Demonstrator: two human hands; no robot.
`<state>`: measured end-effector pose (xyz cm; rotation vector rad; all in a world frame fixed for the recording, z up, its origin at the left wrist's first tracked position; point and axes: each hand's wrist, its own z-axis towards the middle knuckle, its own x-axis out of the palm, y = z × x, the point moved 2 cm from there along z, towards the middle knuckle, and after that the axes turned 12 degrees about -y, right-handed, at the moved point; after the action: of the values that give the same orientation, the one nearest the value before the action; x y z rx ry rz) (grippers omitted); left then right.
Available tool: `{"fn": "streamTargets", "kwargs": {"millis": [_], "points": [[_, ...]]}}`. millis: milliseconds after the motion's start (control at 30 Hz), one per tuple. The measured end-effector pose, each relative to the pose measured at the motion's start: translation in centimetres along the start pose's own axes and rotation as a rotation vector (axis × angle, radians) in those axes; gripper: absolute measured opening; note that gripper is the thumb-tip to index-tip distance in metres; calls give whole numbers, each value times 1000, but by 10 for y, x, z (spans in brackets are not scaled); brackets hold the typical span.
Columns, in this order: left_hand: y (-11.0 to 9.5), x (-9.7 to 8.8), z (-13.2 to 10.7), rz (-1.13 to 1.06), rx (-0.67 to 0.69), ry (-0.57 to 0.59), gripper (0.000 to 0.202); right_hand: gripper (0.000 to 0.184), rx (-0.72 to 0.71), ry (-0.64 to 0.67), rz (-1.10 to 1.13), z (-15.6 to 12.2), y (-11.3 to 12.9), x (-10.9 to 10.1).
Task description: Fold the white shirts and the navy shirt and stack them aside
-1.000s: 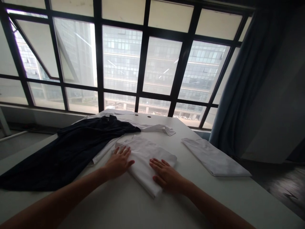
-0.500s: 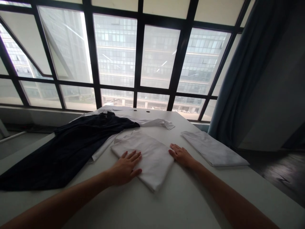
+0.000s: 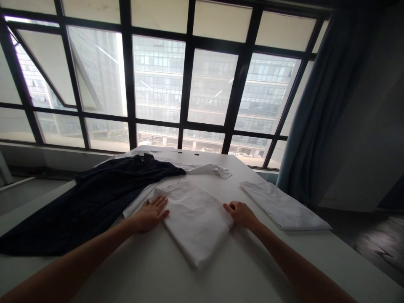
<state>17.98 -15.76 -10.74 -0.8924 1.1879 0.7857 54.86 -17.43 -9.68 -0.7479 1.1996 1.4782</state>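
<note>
A folded white garment [image 3: 192,216] lies on the white table [image 3: 240,269] in front of me. My left hand [image 3: 149,213] rests flat at its left edge, fingers stretched out and touching the cloth. At the garment's right corner my right hand [image 3: 240,212] has its fingers curled on the fabric edge. Both forearms reach in from the bottom of the view.
A dark navy garment [image 3: 91,202] is spread over the table's left half, partly on white cloth [image 3: 208,169]. A second folded white garment [image 3: 282,206] lies at the right. Large windows [image 3: 160,84] stand behind, with a blue curtain [image 3: 318,113] on the right.
My left hand slid from the top of the folded garment out to its left edge. My right hand went from flat to curled at the right corner.
</note>
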Motion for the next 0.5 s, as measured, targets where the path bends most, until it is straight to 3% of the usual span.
{"fn": "streamTargets", "kwargs": {"millis": [100,200,300,400,500], "points": [[-21,2,-11,-26,78,-2,69,52,103,113,16,3,-3,-5],[-49,5,-27,-57,166,-18,71,62,91,206,10,0,0,-8],[-72,5,-38,-74,177,-47,74,58,101,214,-36,-7,4,-10],[-77,3,-39,-87,169,-33,77,56,143,194,-69,-10,4,-10],[-62,-1,-29,-76,153,-25,81,57,170,236,-9,-9,2,-8]]}}
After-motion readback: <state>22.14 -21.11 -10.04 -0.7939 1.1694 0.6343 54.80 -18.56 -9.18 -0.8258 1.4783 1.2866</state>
